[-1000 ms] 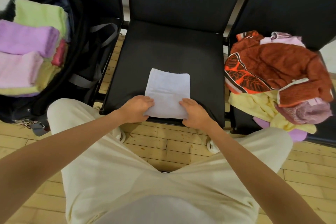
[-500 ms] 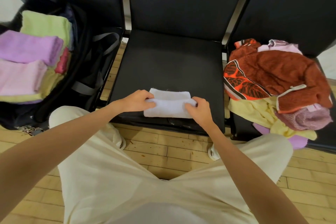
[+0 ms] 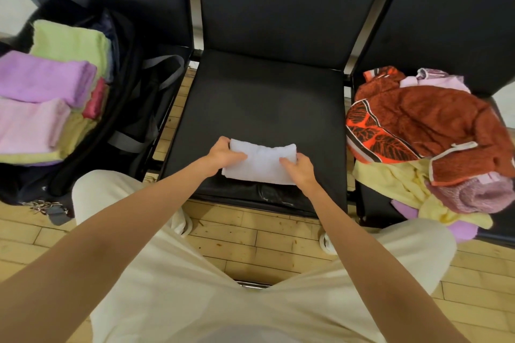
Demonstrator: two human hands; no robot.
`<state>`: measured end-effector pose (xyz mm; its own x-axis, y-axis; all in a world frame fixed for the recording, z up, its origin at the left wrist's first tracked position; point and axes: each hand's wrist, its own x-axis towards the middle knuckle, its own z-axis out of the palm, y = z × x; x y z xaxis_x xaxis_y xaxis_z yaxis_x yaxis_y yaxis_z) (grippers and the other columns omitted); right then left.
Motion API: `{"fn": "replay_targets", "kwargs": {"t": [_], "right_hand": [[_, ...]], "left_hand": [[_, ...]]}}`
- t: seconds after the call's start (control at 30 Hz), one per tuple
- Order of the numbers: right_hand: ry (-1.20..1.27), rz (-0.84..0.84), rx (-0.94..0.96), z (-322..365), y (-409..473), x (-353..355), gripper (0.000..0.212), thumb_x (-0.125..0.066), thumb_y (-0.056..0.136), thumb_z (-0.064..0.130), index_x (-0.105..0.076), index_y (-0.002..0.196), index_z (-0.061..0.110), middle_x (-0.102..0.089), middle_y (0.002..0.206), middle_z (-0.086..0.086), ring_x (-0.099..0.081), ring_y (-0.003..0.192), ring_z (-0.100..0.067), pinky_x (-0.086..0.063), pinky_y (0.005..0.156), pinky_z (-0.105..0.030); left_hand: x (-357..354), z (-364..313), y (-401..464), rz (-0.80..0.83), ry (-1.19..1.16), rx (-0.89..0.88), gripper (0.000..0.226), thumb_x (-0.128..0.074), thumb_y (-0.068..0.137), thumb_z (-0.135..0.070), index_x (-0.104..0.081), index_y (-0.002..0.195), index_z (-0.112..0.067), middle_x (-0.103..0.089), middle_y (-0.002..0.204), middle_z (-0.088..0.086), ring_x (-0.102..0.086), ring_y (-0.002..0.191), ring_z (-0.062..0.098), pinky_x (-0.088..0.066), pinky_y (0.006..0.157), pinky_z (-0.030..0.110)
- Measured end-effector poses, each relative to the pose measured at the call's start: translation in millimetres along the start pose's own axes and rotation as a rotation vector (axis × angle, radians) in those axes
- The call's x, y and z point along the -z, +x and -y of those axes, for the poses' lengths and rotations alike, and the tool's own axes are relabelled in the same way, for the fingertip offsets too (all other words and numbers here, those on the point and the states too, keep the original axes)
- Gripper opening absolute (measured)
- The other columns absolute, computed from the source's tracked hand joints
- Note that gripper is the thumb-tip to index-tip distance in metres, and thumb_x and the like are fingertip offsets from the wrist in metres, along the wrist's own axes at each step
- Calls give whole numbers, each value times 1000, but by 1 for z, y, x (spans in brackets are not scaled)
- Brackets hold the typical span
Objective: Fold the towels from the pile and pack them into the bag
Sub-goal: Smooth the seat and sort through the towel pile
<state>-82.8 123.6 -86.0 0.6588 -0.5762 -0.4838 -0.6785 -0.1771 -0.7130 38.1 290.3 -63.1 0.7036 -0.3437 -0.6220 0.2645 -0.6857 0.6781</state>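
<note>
A small white towel, folded into a short thick rectangle, lies near the front edge of the middle black seat. My left hand grips its left end, fingers curled over the top layer. My right hand grips its right end the same way. On the left seat an open black bag holds folded towels: green, purple, pink and yellow beneath. The unfolded pile of rust, orange-patterned, yellow and mauve towels lies on the right seat.
Black chair backs rise behind all three seats. The bag's grey straps hang between the left and middle seats. Wooden floor runs under the chairs; my cream-trousered legs fill the lower view.
The flat white towel was folded over from its near edge toward the back, halving it. Both hands moved forward with the fold and now hold its two ends.
</note>
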Motion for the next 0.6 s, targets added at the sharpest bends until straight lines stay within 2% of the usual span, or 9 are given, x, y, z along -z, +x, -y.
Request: {"fn": "replay_targets", "kwargs": {"t": [0.1, 0.2, 0.33, 0.5, 0.6], "right_hand": [[-134, -30, 15, -4, 1, 0, 37, -55, 93, 20, -52, 122, -3, -57, 118, -15, -55, 108, -27, -39, 79, -25], [-191, -34, -53, -7, 3, 0, 47, -66, 87, 28, -51, 119, -4, -57, 118, -16, -53, 113, -29, -43, 83, -29], [-241, 9, -128, -13, 4, 1, 60, -74, 79, 36, -50, 118, -2, -55, 119, -16, -48, 118, -30, -48, 91, -36], [-185, 28, -168, -20, -7, -1, 58, -80, 71, 35, -53, 111, 3, -54, 117, -13, -54, 110, -29, -52, 90, -38], [-187, -7, -144, -22, -16, -6, 45, -78, 70, 35, -58, 97, 5, -60, 107, -11, -58, 102, -27, -53, 86, -39]], "left_hand": [[-6, 9, -1, -50, 139, 12, 59, -71, 84, -15, -37, 131, -5, -48, 129, 13, -49, 117, 28, -44, 88, 33], [-8, 12, -6, -100, 200, 53, 56, -72, 83, -19, -40, 127, -4, -48, 129, 14, -49, 118, 30, -46, 91, 36], [-8, 15, -15, -57, 255, 125, 50, -74, 82, -20, -46, 119, -3, -52, 122, 14, -54, 113, 30, -53, 87, 39], [-14, 19, -27, -76, 310, 125, 46, -72, 83, -21, -47, 118, -4, -52, 120, 13, -53, 112, 29, -52, 89, 36], [-19, 27, -33, -116, 283, 122, 34, -71, 82, -22, -51, 105, -7, -51, 120, 14, -53, 108, 28, -49, 77, 32]]}}
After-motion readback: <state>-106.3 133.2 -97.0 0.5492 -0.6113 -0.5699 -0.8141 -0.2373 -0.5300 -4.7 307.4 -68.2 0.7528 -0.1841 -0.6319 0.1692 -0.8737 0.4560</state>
